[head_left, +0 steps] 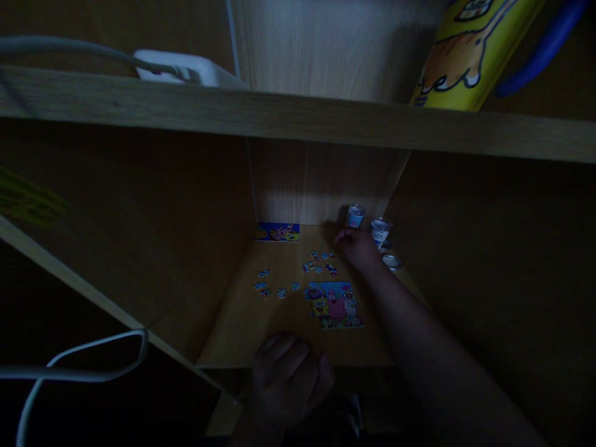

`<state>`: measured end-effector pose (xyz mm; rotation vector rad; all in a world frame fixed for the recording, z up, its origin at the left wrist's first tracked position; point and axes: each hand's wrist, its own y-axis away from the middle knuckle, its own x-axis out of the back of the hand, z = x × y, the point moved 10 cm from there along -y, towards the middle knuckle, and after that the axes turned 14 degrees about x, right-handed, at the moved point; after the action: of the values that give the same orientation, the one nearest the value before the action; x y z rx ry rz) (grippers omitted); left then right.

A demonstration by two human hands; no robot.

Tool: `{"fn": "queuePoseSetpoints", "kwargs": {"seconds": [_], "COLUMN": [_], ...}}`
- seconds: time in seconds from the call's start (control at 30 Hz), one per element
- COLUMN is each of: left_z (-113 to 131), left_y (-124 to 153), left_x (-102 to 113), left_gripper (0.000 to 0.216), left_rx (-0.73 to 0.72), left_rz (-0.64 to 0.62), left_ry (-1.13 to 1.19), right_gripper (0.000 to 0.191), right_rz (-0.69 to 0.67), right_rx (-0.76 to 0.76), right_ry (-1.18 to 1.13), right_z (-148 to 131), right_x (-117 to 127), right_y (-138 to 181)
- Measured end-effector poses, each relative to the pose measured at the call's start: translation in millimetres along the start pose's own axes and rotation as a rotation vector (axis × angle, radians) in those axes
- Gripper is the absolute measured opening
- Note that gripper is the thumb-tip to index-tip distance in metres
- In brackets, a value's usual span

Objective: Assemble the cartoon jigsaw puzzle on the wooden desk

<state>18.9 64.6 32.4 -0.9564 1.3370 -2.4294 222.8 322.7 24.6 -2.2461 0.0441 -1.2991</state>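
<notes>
A partly assembled cartoon jigsaw puzzle lies flat on the wooden shelf board, its left side uneven. Loose puzzle pieces are scattered just behind it, and more pieces lie to the left. My left hand is closed in a fist at the board's front edge, with nothing seen in it. My right hand reaches past the puzzle to the back right, beside two small clear containers. Its fingers are drawn together and point left; the dim light hides what they hold, if anything.
Two clear containers, one with a blue label and one with a white label, stand at the back right near a round lid. A picture card lies back left. Overhead, an upper shelf bears a power strip and yellow mug.
</notes>
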Motion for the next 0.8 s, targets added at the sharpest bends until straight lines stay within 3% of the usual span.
{"fn": "queuePoseSetpoints", "kwargs": {"seconds": [0.27, 0.5, 0.8], "left_z": [-2.6, 0.0, -3.9], "left_y": [-0.8, -8.3, -9.9], "left_x": [-3.9, -8.3, -16.3], "left_gripper": [0.033, 0.033, 0.033], "left_rx": [0.013, 0.02, 0.05], "left_rz": [-0.027, -0.042, -0.081], "left_ry": [-0.012, -0.077, -0.132], "right_gripper": [0.024, 0.025, 0.015], "right_rz": [-0.217, -0.287, -0.467], "right_rx": [-0.012, 0.16, 0.165], "right_ry": [0.15, -0.071, 0.02], "right_z": [-1.9, -22.3, -34.0], "right_x": [-11.9, -17.3, -25.0], "right_y": [3.1, 6.0, 16.1]}}
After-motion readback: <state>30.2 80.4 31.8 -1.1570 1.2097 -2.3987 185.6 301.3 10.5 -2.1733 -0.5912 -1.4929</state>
